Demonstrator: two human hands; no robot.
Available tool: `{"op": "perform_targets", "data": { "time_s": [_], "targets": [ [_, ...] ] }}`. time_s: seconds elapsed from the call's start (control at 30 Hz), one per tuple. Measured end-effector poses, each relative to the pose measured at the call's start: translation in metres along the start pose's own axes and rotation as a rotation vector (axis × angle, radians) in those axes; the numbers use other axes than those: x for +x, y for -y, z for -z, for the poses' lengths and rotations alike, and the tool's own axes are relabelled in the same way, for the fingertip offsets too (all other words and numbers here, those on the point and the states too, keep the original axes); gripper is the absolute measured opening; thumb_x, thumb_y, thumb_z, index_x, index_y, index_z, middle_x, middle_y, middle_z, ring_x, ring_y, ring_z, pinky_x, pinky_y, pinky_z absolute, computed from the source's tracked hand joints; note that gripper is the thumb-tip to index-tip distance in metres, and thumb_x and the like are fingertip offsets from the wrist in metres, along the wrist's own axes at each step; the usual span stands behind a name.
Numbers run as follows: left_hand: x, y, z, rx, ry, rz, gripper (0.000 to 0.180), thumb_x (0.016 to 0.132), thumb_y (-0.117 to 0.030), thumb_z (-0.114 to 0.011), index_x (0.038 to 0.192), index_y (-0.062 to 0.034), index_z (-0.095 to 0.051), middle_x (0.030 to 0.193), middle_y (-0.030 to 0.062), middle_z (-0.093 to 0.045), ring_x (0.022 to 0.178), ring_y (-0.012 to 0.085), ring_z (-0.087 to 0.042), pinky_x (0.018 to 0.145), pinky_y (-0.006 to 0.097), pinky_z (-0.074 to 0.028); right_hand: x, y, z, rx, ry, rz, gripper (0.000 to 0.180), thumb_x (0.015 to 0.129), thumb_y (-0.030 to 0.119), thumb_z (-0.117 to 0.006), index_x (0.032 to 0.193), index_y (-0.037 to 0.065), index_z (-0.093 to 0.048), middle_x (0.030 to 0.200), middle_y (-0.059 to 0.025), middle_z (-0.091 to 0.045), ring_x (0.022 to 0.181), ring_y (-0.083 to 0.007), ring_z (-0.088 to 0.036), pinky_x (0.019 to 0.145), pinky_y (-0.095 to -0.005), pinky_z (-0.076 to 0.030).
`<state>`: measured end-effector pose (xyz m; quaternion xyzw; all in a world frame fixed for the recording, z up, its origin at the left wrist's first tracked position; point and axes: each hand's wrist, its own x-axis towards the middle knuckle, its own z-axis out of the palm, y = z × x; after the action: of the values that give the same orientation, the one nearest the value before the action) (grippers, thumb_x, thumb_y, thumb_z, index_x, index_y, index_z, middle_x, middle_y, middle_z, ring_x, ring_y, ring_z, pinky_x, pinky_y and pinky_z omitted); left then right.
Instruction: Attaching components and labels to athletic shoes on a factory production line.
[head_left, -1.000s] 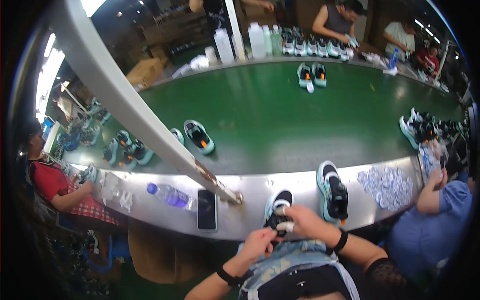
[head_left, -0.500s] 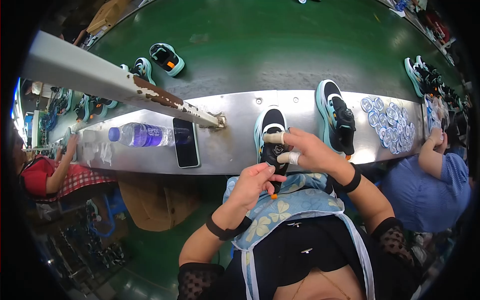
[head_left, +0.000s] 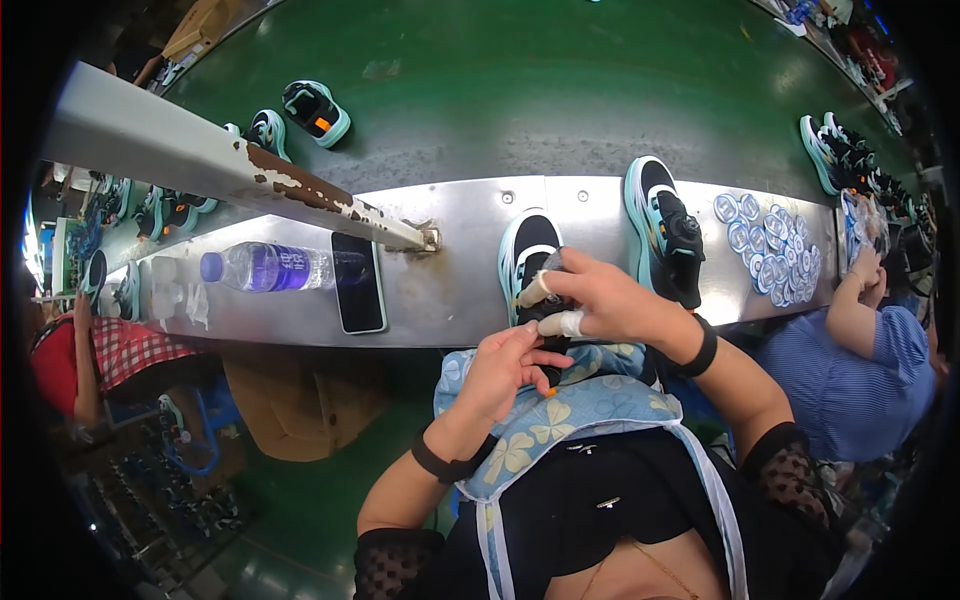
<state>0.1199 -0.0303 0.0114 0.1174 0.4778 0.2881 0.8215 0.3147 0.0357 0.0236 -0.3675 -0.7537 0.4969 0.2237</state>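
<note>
A black, white and mint-green sneaker [head_left: 531, 236] stands upright at the metal ledge's front edge, toe pointing away from me. My left hand [head_left: 503, 372] is closed at the sneaker's heel end, thumb and fingers pinched together close to an orange tab. From the right, my right hand [head_left: 617, 300] bends over the sneaker's upper, its wrapped fingertips closed on it and meeting my left fingertips. The fingers hide the upper's middle. Right of this pair stands a second, matching sneaker [head_left: 662, 232], which neither hand touches.
Many round blue-and-white discs [head_left: 770, 247] lie right of the sneakers. To the left are a phone [head_left: 359, 284], a water bottle [head_left: 270, 268] and a slanting chipped metal post [head_left: 290, 185]. More sneakers [head_left: 317, 113] rest on the green surface beyond. Co-workers sit at both sides.
My right fingers have curled in and come closer to my left hand over the sneaker. The view has shifted slightly. The co-worker on the left has moved an arm.
</note>
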Motion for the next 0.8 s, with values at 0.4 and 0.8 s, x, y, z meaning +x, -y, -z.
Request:
{"op": "perform_targets", "data": {
  "time_s": [0.4, 0.8],
  "targets": [
    [0.004, 0.002, 0.006, 0.016, 0.049, 0.013, 0.031, 0.1, -0.022, -0.048, 0.109, 0.007, -0.056, 0.102, 0.0143, -0.063, 0.094, 0.0299, -0.069, 0.05, 0.029, -0.054, -0.004, 0.006, 0.018, 0.107, 0.07, -0.133, 0.028, 0.077, 0.012, -0.073, 0.103, 0.005, -0.067, 0.089, -0.0141, -0.06, 0.077, -0.0287, -0.06, 0.069, -0.036, -0.048],
    [0.009, 0.006, 0.007, 0.039, 0.113, -0.021, 0.034, 0.101, -0.024, -0.047, 0.113, 0.006, -0.057, 0.101, 0.0107, -0.061, 0.097, 0.0285, -0.067, 0.058, 0.03, -0.057, -0.019, -0.004, -0.027, -0.387, -0.3, -0.058, 0.035, 0.075, 0.016, -0.075, 0.106, 0.006, -0.065, 0.08, -0.0135, -0.059, 0.069, -0.0318, -0.062, 0.059, -0.0378, -0.05]
  ]
}}
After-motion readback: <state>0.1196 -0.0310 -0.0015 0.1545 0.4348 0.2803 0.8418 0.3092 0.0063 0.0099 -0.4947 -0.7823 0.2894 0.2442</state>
